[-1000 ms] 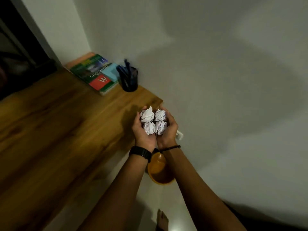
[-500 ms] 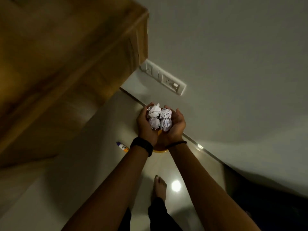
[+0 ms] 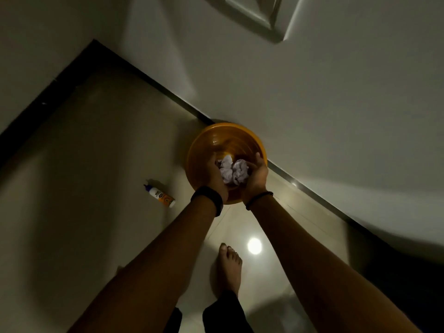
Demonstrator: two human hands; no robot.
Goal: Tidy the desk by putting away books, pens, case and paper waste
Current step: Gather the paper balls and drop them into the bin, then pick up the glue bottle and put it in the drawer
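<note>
Hands, left hand (image 3: 216, 175) and right hand (image 3: 255, 176), cup crumpled paper balls (image 3: 232, 173) over the orange bin (image 3: 216, 140); uneven release could spill one onto the floor.

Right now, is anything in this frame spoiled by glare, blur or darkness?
Head view: dim overall, deep shadow across the floor on the left; one round glare spot on the shiny tiles beside the foot; the paper balls over the orange bin look slightly smeared, yet readable.
</note>
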